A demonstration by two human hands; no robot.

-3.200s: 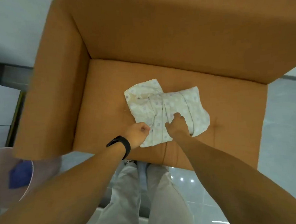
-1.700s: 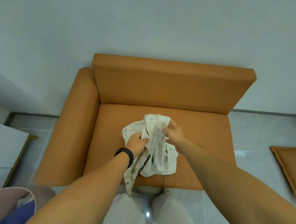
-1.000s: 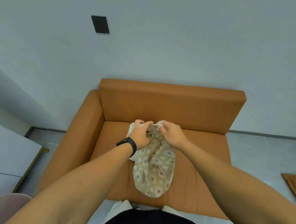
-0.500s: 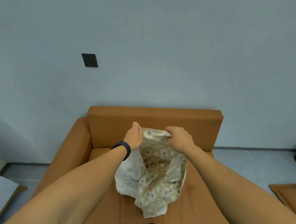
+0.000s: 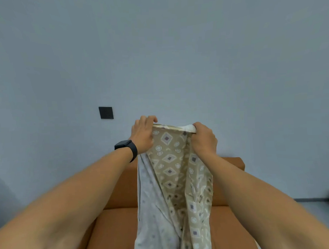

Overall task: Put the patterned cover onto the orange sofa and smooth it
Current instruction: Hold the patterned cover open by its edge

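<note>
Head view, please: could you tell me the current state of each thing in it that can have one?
patterned cover: lifted off the seat, hanging in loose folds, not spread
left hand: raised, gripping the cover's top edge
right hand: raised, gripping the cover's top edge
orange sofa: bare, not yet covered
black wristband: worn on the left wrist
</note>
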